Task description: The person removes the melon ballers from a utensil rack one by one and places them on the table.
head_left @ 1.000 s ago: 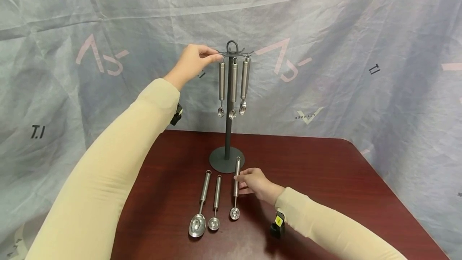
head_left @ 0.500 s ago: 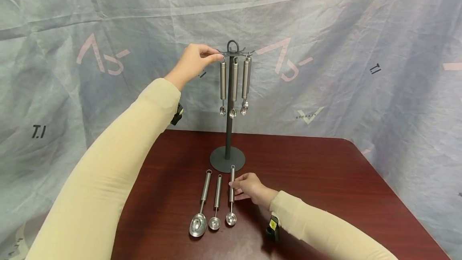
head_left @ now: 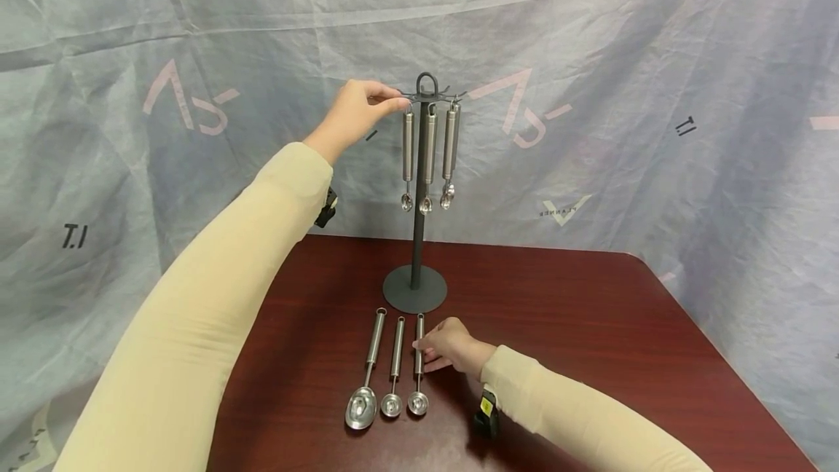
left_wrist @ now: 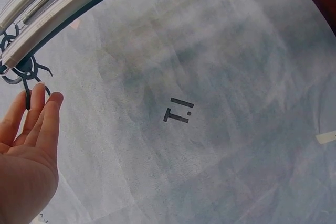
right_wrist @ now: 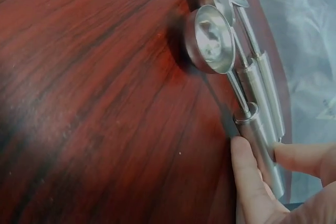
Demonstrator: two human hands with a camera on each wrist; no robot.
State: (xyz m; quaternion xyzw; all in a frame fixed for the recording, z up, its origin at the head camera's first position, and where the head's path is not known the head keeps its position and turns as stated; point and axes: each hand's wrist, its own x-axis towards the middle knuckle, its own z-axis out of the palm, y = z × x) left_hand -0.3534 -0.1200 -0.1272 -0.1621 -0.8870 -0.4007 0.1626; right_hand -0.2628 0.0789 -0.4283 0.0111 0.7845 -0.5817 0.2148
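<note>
In the head view my left hand [head_left: 357,109] pinches one hook arm at the top of a dark metal stand [head_left: 417,246]. Its straight fingers [left_wrist: 48,124] meet the hook in the left wrist view. Several small-bowled steel scoops [head_left: 430,151] hang beside it from the other hooks. Lower down, my right hand [head_left: 452,347] holds the handle of a steel scoop with a round bowl [head_left: 417,404], thumb and fingers on either side. That bowl shows up close in the right wrist view, just over the table. Left of it lie another round scoop [head_left: 391,405] and a larger oval one [head_left: 360,408].
The stand's round base [head_left: 396,299] sits on the dark red table [head_left: 557,326], just behind the row of scoops. A grey printed cloth [head_left: 623,130] hangs behind the table. The far table corner at the right is rounded.
My right hand has brought the round scoop toward me and to the left, into line beside the two others. The left hand has stayed at the hook.
</note>
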